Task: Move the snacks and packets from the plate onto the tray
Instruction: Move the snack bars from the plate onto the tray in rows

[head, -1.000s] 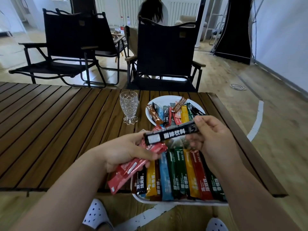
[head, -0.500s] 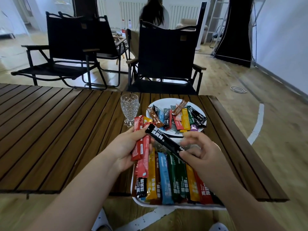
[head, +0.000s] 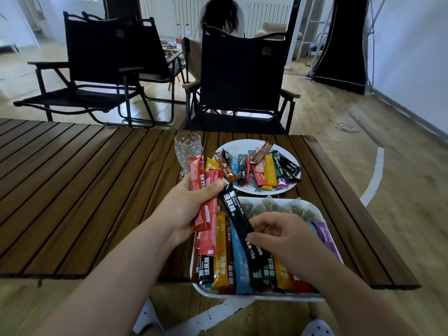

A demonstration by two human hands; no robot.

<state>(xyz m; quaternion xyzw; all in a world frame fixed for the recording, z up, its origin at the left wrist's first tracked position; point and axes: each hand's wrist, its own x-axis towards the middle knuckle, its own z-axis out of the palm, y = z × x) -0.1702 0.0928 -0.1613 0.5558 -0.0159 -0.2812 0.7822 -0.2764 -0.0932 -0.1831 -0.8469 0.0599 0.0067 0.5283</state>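
Wide room with a pale wood floor behind, and a person's back (head: 221, 15) far off. Two black folding chairs (head: 242, 76) drawn up to the far edge of a slatted table (head: 72, 190).

At the table's near right corner, a white tray (head: 242, 296), hanging a little over the near edge. Packed with stick packets laid lengthwise side by side, tea bags (head: 274, 206) along its far end; probably ranked that way to save room.

Just beyond the tray, toward the far right corner, a white plate (head: 240, 145) with a loose heap of packets left on it. So, at a guess, somewhere past halfway and not yet done.

Left of the plate, near the far edge, a cut glass (head: 188, 151), upright, with no part in the job.

Over the tray's left side, left hand (head: 186, 209), fingers and thumb curled round a fan of red packets (head: 206, 214) with a yellow one behind. Seemingly kept upright as a stock to feed from.

Over the tray's middle, right hand (head: 283, 236), thumb and fingertips pinching the lower part of a single black packet (head: 236, 214). Slants up to just beside the left thumb; cannot tell whether touching.

Looks about to be laid into the row. Calls for turning it parallel to its neighbours and finding a gap.
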